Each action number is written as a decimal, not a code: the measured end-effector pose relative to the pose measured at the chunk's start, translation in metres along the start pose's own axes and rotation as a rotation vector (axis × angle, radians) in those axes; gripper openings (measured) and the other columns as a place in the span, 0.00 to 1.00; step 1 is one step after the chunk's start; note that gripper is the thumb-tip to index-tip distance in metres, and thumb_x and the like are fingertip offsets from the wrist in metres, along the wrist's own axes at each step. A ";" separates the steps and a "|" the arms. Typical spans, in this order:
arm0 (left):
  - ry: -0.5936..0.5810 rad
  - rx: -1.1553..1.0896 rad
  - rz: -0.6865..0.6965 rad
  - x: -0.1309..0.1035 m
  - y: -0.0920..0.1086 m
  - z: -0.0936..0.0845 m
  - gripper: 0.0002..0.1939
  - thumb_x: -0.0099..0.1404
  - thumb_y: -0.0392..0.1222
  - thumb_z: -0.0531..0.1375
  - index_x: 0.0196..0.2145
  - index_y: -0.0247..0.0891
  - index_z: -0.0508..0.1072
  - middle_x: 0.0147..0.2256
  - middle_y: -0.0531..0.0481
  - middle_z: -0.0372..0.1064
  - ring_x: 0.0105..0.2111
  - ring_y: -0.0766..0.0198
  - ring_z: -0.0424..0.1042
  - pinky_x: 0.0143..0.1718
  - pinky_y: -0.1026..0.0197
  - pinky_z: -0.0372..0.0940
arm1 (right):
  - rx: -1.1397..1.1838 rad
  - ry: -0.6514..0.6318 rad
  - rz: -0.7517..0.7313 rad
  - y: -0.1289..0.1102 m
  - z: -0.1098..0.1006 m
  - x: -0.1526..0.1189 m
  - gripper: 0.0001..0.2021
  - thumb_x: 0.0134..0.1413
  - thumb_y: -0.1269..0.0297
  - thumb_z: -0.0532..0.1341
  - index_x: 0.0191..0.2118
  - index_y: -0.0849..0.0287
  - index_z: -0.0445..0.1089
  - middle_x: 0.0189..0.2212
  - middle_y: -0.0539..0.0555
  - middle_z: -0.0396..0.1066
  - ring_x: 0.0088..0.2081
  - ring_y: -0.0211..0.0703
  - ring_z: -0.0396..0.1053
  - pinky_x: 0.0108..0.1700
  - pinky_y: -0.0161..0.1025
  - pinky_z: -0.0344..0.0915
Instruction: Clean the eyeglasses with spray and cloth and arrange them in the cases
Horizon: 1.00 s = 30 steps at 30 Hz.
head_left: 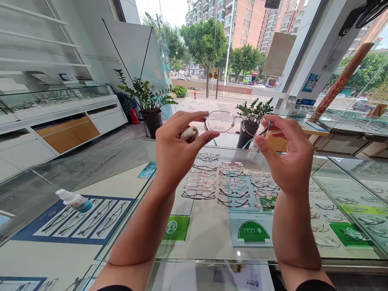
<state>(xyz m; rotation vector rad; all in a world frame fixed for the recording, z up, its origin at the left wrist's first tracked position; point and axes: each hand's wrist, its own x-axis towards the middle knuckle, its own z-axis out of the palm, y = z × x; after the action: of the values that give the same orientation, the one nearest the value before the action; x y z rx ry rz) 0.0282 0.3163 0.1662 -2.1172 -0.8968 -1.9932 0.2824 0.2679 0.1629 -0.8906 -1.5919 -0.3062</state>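
Observation:
A pair of thin-rimmed glasses [220,121] is held up in front of me, above the glass display counter. My left hand [178,145] pinches one side of the frame between thumb and index finger. A crumpled whitish cloth [189,133] is tucked in the same palm. On the other side, my right hand [287,153] grips the frame near the hinge with thumb and fingers. The light blue temple tips hang below the lenses.
Rows of glasses [198,195] lie in the glass counter [209,252] below my hands. A white spray bottle [74,201] lies at the left. Beyond the counter are two potted plants [151,117] and a window. Another display cabinet [66,121] lines the left wall.

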 end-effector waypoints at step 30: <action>0.282 0.135 0.076 -0.015 -0.009 0.032 0.31 0.68 0.64 0.75 0.62 0.49 0.80 0.58 0.41 0.80 0.51 0.51 0.80 0.41 0.53 0.75 | -0.049 0.102 -0.112 0.026 0.040 -0.003 0.26 0.77 0.49 0.61 0.74 0.41 0.69 0.66 0.61 0.77 0.66 0.65 0.76 0.54 0.64 0.84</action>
<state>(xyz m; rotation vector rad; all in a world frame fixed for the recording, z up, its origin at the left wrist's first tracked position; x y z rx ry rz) 0.0529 0.3333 0.1446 -1.7180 -0.8599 -2.0598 0.2710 0.3099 0.1434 -0.8116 -1.5480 -0.4641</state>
